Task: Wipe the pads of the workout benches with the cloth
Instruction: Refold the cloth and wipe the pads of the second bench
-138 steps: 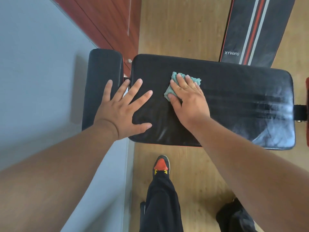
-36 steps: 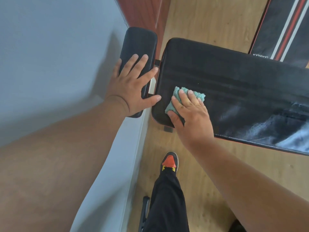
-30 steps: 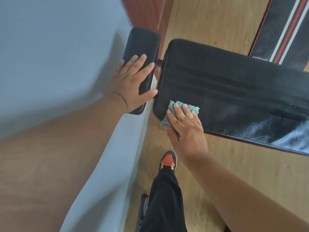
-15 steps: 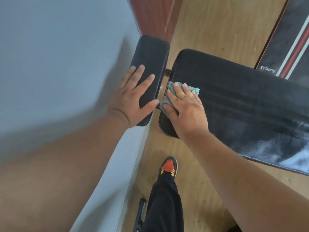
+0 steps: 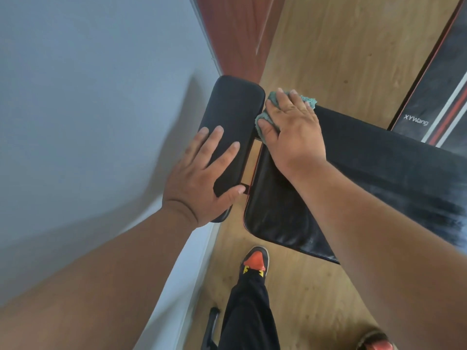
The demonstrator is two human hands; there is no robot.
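While the left hand (image 5: 202, 176) lies flat on the small black pad (image 5: 231, 127), its fingers (image 5: 228, 154) straight and spread with the thumb reaching toward the gap at that pad's right edge, the right hand (image 5: 294, 130) presses the teal cloth (image 5: 262, 122) down on the long black pad (image 5: 379, 178). Measured from the long pad, the cloth sits at its far left corner, bunched under the palm, with folds showing past the fingertips and beside the thumb. The right hand's fingers lie extended and close together over the cloth; whether any of them curl into the fabric cannot be told. The small pad stands just left of the long pad, with a narrow gap between them in which a strip of the frame shows. Left of both pads runs a pale grey wall (image 5: 88, 97), and a reddish-brown wooden panel (image 5: 240, 34) rises beyond the long pad's far left corner. Beyond the long pad's far edge, to the right, lies a second black bench pad (image 5: 442, 97) with red and white stripes and the lettering "XYWang". Below the long pad's near edge, on the wooden floor (image 5: 328, 46), stands a foot in an orange-toed shoe (image 5: 255, 260) under a black trouser leg (image 5: 249, 311). The near surface of the long pad shines with faint streaks.
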